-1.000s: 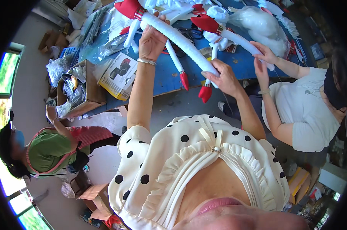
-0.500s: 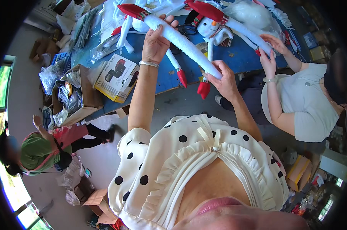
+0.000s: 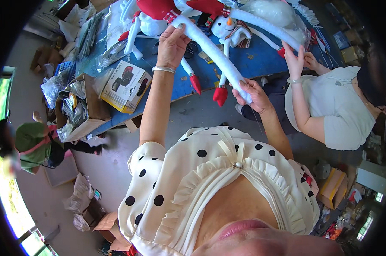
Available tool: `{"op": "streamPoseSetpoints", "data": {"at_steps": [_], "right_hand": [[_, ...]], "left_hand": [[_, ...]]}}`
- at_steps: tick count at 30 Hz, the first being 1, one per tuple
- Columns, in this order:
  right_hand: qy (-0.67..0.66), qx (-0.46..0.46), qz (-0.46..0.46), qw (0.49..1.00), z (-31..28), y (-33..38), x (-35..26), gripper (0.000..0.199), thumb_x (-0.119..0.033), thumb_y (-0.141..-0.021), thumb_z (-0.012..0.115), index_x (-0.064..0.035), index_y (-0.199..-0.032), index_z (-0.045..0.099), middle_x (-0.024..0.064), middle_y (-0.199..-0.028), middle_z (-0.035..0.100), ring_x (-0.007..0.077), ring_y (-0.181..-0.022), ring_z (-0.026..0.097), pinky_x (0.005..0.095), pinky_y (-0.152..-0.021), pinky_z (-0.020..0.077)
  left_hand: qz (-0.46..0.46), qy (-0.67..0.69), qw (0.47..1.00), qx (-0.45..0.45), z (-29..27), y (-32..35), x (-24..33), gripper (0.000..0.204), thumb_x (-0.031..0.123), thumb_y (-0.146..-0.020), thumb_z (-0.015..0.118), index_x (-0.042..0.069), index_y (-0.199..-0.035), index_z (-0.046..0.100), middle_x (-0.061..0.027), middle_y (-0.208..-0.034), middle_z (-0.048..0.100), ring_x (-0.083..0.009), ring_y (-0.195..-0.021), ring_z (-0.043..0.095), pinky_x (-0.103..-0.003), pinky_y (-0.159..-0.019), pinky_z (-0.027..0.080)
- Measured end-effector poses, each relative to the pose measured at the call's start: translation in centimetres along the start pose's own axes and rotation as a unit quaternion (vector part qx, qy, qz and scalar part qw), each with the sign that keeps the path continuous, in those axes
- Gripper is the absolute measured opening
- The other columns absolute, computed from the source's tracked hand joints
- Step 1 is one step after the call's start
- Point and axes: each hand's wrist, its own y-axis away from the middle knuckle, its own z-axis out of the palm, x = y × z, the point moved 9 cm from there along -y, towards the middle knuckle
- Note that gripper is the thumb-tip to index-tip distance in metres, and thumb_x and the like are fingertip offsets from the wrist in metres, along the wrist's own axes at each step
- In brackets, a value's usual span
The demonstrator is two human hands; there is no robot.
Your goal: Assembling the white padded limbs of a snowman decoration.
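- Limb (image 3: 212, 53) of white plush slants across the edge of the blue worktop (image 3: 249, 65).
- Left hand (image 3: 172, 48): fingers wrapped near its red end.
- Right hand (image 3: 257, 96): fingers pinching its lower end, exact contact unclear.

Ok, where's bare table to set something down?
The widest patch of table is by the front edge, between the white tube and the small red tip, below the snowman. A narrower one lies between the left forearm and nearest red boot. Crowded: far side, with plastic bag; left, with camera box and carton.
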Motion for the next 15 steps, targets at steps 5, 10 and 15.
{"op": "streamPoseSetpoints", "data": {"at_steps": [5, 10, 15], "right_hand": [[0.101, 0.061, -0.057, 0.991, -0.6, 1.2, -0.8, 0.03, -0.027, -0.092, 0.055, -0.0004, -0.106, 0.055, 0.0058, -0.074, 0.059, 0.0083, -0.051, 0.052, 0.0208, -0.045, 0.039], [0.074, 0.046, -0.022, 0.996, -2.5, 1.8, 0.1, 0.03, -0.027, -0.092, 0.055, -0.0017, -0.108, 0.055, 0.0056, -0.074, 0.059, 0.0079, -0.048, 0.051, 0.0195, -0.041, 0.037], [-0.025, -0.012, 0.029, 0.999, -2.2, 2.7, 1.4, 0.035, -0.03, -0.094, 0.051, -0.0005, -0.112, 0.056, 0.0051, -0.072, 0.059, 0.0071, -0.047, 0.049, 0.0191, -0.04, 0.036]], "left_hand": [[0.018, -0.054, 0.998, 0.015, 1.1, 0.4, -0.7, 0.022, 0.008, -0.09, 0.054, -0.003, -0.109, 0.059, -0.0186, -0.109, 0.062, -0.0238, -0.101, 0.06, -0.038, -0.09, 0.048], [0.002, -0.052, 0.999, 0.01, 1.9, 0.8, -1.3, 0.021, 0.011, -0.09, 0.056, -0.002, -0.107, 0.059, -0.0127, -0.101, 0.065, -0.0191, -0.092, 0.063, -0.033, -0.082, 0.051], [-0.038, 0.022, 0.999, -0.025, 2.4, 1.1, -2.1, 0.021, 0.007, -0.09, 0.052, -0.002, -0.108, 0.059, -0.0093, -0.095, 0.066, -0.017, -0.088, 0.064, -0.032, -0.08, 0.052]]}}
